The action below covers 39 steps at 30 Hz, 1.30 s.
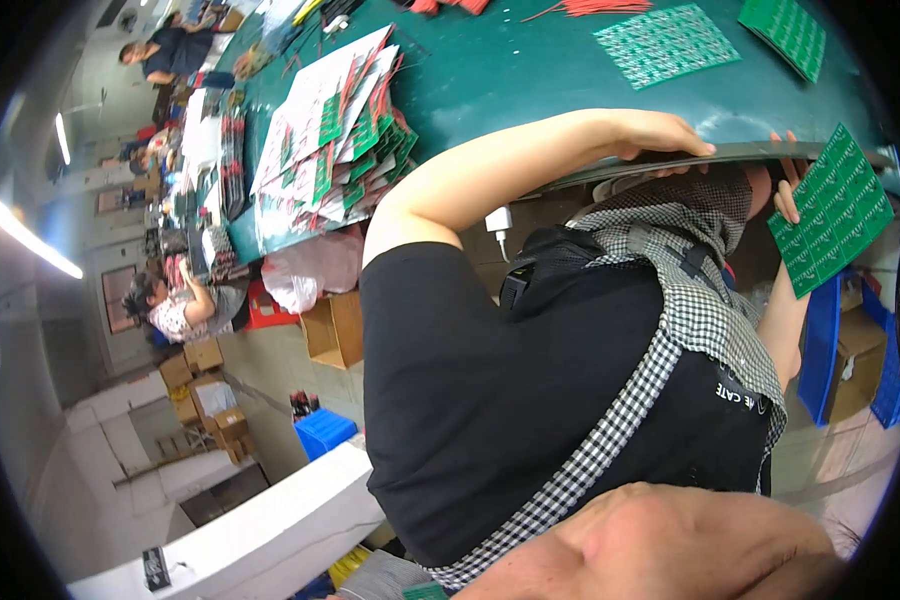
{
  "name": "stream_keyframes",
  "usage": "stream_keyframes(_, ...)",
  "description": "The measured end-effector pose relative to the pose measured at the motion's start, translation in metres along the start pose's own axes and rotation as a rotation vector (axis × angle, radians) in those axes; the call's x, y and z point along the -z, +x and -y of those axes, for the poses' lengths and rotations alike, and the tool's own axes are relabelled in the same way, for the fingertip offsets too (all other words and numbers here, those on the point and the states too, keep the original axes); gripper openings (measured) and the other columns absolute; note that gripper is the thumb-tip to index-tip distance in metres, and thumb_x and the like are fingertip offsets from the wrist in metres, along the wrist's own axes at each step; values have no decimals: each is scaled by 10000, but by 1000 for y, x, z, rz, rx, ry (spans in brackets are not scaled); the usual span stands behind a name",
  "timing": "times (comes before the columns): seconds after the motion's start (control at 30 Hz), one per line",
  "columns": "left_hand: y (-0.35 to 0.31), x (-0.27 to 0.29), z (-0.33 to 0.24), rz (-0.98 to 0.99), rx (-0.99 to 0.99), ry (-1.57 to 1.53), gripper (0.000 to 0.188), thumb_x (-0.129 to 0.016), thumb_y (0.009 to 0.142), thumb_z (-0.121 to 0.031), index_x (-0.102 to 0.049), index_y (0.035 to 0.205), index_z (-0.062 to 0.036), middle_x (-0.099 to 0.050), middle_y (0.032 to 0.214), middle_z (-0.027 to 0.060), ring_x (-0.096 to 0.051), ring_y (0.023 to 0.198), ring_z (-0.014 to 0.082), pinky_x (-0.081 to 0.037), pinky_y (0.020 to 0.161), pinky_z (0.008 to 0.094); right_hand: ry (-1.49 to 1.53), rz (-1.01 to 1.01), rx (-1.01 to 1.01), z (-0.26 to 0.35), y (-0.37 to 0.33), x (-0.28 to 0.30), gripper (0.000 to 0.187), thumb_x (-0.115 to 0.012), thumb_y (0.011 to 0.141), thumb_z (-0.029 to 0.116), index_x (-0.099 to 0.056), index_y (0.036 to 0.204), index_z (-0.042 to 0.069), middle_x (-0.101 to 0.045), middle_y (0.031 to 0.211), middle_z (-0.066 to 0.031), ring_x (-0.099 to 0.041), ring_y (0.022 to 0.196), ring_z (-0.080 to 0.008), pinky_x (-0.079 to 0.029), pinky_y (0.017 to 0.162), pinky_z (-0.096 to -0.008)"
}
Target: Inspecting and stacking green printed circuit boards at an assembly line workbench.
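A green circuit-board panel [838, 215] is held up between 2 and 3 o'clock, tilted and clear of the counter [480, 100]. The right hand [788, 195] pinches it by its left-hand side, the thumb or a finger lying over the face. The left hand [660, 133], near 2 o'clock, lies along the counter's near edge with its fingers pointing toward 3 o'clock; no board shows in it, and whether it grips the edge I cannot tell.

Farther onto the counter, a pale-patterned panel [667, 45] lies flat at 1 o'clock, with a second green panel [785, 38] just beside it toward 2 o'clock. Red wires [600, 6] lie above the pale-patterned one. At 11 o'clock spreads an untidy heap [340, 145] of small green boards, red leads and white sheets. Below it hangs a pale plastic bag [315, 268], and a seated co-worker [195, 305] is at 9 o'clock.
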<state>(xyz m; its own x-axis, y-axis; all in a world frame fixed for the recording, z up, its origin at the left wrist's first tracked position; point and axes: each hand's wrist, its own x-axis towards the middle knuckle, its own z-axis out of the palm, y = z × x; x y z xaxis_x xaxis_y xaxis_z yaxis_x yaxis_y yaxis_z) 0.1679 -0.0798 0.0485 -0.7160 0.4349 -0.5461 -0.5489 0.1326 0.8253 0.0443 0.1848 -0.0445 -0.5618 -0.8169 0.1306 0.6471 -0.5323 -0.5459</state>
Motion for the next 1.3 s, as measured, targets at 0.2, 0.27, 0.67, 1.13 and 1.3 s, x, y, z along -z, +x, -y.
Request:
stream_keyframes(0.2, 2, 2, 0, -109, -1, 559, 632, -673, 685, -537, -589, 886, 57, -544, 651, 94, -536, 545, 176, -412, 478, 314, 25, 171, -7, -21, 17, -36, 685, -383, 894, 378, -143, 1394, -25, -119, 1443, -262, -442, 388, -201, -339, 354, -282)
stream_keyframes(0.27, 3, -3, 3, -183, -43, 699, 521, -686, 656, -387, -589, 902, 62, -597, 722, 149, -586, 612, 232, -456, 554, 348, 38, 242, 5, -36, 19, -54, 686, -386, 892, 378, -147, 1393, -25, -120, 1442, -264, -444, 386, -203, -340, 352, -284)
stream_keyframes(0.67, -37, -28, -19, -646, -188, 1153, 256, -580, 631, -180, -614, 843, -41, -640, 769, 169, -623, 766, 348, -490, 716, 434, 30, 509, 156, -18, 23, -3, 690, -403, 882, 380, -169, 1387, -27, -125, 1436, -277, -455, 374, -220, -344, 340, -293)
stream_keyframes(1.13, -36, -57, -17, -784, -498, 1034, 240, -580, 648, -113, -519, 859, -13, -592, 838, 164, -587, 805, 362, -466, 691, 449, -25, 697, 137, 40, 13, -9, 665, -476, 861, 316, -210, 1386, 6, -137, 1437, -266, -511, 376, -262, -382, 319, -311)
stream_keyframes(1.3, -30, -71, -50, -722, -668, 1073, 244, -583, 670, -104, -484, 870, -5, -577, 809, 176, -578, 792, 373, -459, 675, 452, -67, 730, 195, 83, -10, -26, 591, -420, 890, 288, -232, 1383, 21, -198, 1423, -254, -563, 446, -319, -427, 332, -323)
